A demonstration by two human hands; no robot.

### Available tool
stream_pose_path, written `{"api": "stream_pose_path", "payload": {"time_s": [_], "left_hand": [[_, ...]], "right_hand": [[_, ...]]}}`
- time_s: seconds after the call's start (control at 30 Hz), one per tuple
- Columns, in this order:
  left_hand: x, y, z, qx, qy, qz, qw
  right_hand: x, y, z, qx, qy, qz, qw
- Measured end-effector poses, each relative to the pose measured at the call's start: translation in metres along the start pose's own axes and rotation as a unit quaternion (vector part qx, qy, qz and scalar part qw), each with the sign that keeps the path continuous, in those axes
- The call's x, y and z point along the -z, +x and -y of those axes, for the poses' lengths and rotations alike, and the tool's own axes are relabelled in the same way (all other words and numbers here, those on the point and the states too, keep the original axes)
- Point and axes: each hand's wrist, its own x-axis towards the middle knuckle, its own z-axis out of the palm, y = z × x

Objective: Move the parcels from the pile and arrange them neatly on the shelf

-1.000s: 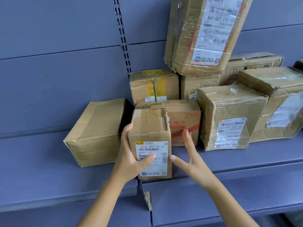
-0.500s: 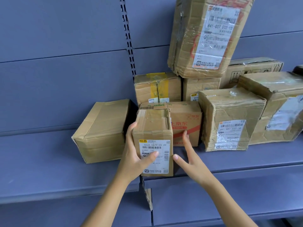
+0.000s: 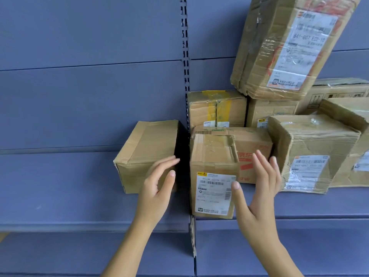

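A small upright cardboard parcel (image 3: 213, 162) with a white barcode label stands at the front of the blue-grey shelf (image 3: 69, 186). My left hand (image 3: 157, 190) hovers just left of it, fingers relaxed, not touching. My right hand (image 3: 257, 192) is on its right side, fingers straight, thumb tip at the label's edge. Behind it sits a parcel with red print (image 3: 253, 148). A plain brown parcel (image 3: 147, 152) lies angled to the left.
More parcels crowd the right: a yellow-taped box (image 3: 217, 108), a labelled box (image 3: 311, 152), a tall parcel (image 3: 289, 45) leaning on top, others behind. The shelf's left half holds nothing. A slotted upright (image 3: 184, 47) divides the back panels. A lower shelf (image 3: 279, 246) runs below.
My left hand has let go of the small labelled parcel and drawn back to the left. My right hand has risen beside the parcel's right face. The parcel stays upright.
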Motion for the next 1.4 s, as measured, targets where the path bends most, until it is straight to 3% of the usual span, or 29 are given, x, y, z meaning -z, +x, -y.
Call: {"api": "stream_pose_path", "payload": {"time_s": [0.13,0.23,0.33,0.47,0.57,0.63,0.7,0.83,1.0,1.4], "left_hand": [[0.040,0.015,0.006,-0.005,0.042,-0.019,0.999],[0.072,0.033,0.008,-0.015,0.043,-0.054,0.998],[0.102,0.050,0.016,0.008,0.004,-0.075,0.997],[0.130,0.066,0.035,0.052,-0.003,-0.048,0.998],[0.135,0.076,0.051,0.106,-0.011,0.009,0.994],[0.130,0.082,0.062,0.151,-0.022,0.042,0.987],[0.120,0.084,0.071,0.194,-0.035,0.076,0.977],[0.108,0.080,0.080,0.251,-0.129,0.117,0.952],[0.109,0.075,0.086,0.237,-0.190,0.115,0.946],[0.107,0.053,0.093,0.151,-0.176,0.109,0.967]], "right_hand": [[-0.023,0.023,0.063,0.119,0.018,-0.003,0.993],[-0.059,0.035,0.099,0.135,0.049,0.018,0.990],[-0.107,0.042,0.115,0.089,0.021,0.070,0.993],[-0.163,0.073,0.094,-0.027,-0.106,0.179,0.978],[-0.188,0.088,0.073,-0.149,-0.233,0.254,0.927],[-0.200,0.082,0.063,-0.174,-0.327,0.290,0.883],[-0.207,0.076,0.058,-0.166,-0.372,0.284,0.868],[-0.206,0.075,0.057,-0.128,-0.390,0.256,0.875],[-0.207,0.072,0.056,-0.110,-0.415,0.251,0.868],[-0.194,0.050,0.063,-0.071,-0.434,0.218,0.871]]}}
